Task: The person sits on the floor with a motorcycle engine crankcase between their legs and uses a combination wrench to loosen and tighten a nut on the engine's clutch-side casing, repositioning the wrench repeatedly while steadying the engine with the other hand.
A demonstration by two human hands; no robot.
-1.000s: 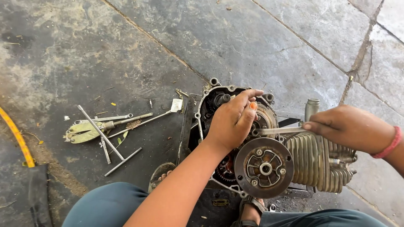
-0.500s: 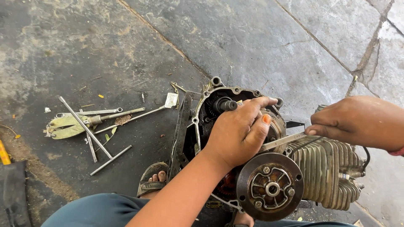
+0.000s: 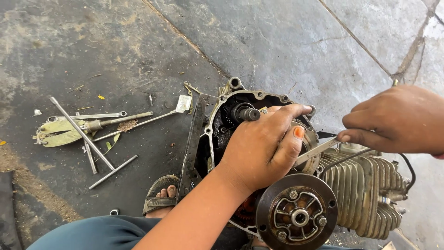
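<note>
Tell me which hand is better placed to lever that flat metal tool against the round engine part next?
Right, probably. The right hand already pinches the flat metal tool at its outer end, while the left hand is spread over the round part, steadying the engine.

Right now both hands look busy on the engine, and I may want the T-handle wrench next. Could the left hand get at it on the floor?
Probably yes. The T-handle wrench lies in the open on the floor, uncovered, left of the engine. The left hand rests on the engine parts, so it would have to let go first.

Bare arms (image 3: 194, 217), teal trousers (image 3: 97, 234), brown sandal (image 3: 159, 196).
</note>
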